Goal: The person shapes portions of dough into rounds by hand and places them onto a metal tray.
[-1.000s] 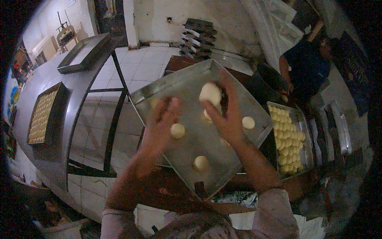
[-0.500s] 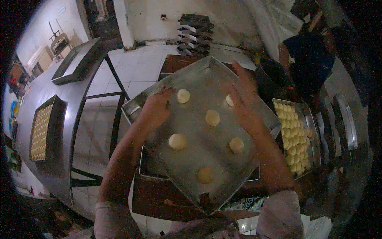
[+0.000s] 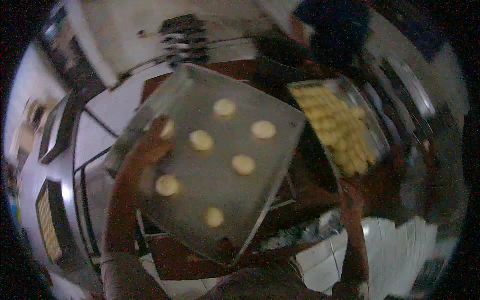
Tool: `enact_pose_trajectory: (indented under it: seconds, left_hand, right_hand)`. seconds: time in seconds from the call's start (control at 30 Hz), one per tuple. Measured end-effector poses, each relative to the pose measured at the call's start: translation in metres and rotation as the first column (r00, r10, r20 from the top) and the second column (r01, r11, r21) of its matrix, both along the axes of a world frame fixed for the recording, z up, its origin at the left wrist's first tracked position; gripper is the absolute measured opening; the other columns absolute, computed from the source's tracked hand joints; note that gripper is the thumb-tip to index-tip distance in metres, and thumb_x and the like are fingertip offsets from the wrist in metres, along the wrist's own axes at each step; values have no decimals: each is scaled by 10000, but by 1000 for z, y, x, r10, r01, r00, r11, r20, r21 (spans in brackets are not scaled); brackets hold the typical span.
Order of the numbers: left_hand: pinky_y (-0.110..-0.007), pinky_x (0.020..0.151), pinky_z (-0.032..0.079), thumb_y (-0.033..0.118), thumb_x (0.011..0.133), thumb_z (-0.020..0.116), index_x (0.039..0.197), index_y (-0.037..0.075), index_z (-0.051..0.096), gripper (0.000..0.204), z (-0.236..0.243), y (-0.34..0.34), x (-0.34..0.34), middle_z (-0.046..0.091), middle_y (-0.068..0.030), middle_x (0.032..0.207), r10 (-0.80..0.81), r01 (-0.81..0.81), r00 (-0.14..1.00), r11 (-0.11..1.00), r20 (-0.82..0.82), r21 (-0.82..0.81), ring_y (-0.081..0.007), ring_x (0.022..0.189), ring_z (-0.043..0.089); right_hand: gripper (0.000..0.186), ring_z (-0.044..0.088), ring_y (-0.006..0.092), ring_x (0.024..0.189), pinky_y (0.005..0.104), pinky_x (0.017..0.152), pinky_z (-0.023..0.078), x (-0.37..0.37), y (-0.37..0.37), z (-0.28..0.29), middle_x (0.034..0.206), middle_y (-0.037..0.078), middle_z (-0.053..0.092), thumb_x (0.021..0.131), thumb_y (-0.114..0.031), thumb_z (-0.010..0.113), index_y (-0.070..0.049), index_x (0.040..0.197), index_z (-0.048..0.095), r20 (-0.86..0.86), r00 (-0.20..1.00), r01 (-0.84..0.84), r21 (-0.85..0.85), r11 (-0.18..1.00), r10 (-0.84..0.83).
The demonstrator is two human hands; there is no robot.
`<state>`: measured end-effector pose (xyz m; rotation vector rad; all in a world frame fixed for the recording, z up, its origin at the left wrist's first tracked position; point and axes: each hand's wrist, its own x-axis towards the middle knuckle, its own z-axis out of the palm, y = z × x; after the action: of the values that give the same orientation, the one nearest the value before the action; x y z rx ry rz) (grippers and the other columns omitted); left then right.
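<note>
A square metal baking tray lies before me, with several pale round dough pieces spaced over it. My left hand is on or just above its left part, beside a dough piece that it partly covers; its fingers are smeared by motion. My right hand is off the square tray, at the near end of a second tray packed with yellowish dough pieces; its fingers are blurred and I cannot make out what, if anything, they hold.
A steel table on the left holds a filled tray and another tray. A stack of dark trays stands behind, by the wall. A co-worker in dark clothing is at the back right beside a dark container.
My view has swung right. My right hand has left the square tray for the packed tray at the right. The larger dough lump held a second ago has gone from view.
</note>
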<state>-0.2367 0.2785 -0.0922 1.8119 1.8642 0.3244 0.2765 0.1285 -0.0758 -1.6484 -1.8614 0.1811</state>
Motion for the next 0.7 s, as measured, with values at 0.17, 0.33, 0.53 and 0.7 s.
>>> enact_pose_trajectory:
  seconds: [0.17,0.33,0.53,0.7]
  left_hand:
    - [-459,1065,225,192,797,589,1388,78,243,694,56,-16,44,169,-160,1456,61,-70,942,997,-329,-15,-375,1324,170]
    - [-414,964,368,214,850,553,1264,103,427,447,120,-37,78,415,-157,1301,-62,56,875,998,480,27,-351,1165,418]
    - [-413,965,349,186,868,527,1226,73,491,377,85,-76,109,438,-129,1299,104,11,987,720,-123,694,-296,1189,409]
    - [-341,812,441,148,844,550,1032,67,597,210,103,-166,170,590,-96,1086,-129,-106,900,862,416,496,-245,976,567]
  right_hand:
    - [199,573,266,912,339,793,461,55,22,-15,1003,125,601,839,-59,557,-21,1028,606,-63,983,172,29,985,-170]
    - [230,612,298,830,350,746,485,118,61,-23,1040,164,599,822,-61,554,-44,1042,617,204,969,156,-56,986,-141]
    - [228,602,342,872,383,754,488,103,136,-74,1022,190,593,775,-113,577,-32,982,624,497,858,-124,-43,991,129]
    - [224,596,315,857,385,754,486,131,172,-73,961,167,593,717,-134,622,-34,916,609,298,955,32,-94,995,-2]
